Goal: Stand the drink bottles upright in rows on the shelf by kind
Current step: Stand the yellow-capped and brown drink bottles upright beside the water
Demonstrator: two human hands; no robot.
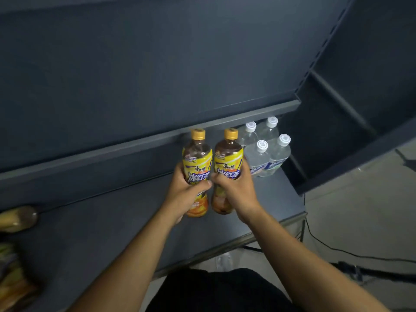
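We grip two iced-tea bottles upright, side by side: left hand [186, 194] curled round the left bottle [197, 163], right hand [236, 190] round the right bottle [228, 161], knuckles nearly meeting. Both sit low over the shelf [112, 221], just beside four water bottles [265, 154] at its right end, prob. to start a tea row next to the water. Another bottle [18, 218] lies on its side far left, not yet stood up

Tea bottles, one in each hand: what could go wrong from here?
The right tea bottle, gripped by the right hand, is close to the four water bottles; pushing it back could knock one over. The left tea bottle, in the left hand, nearly touches it, so both may clash when placed.
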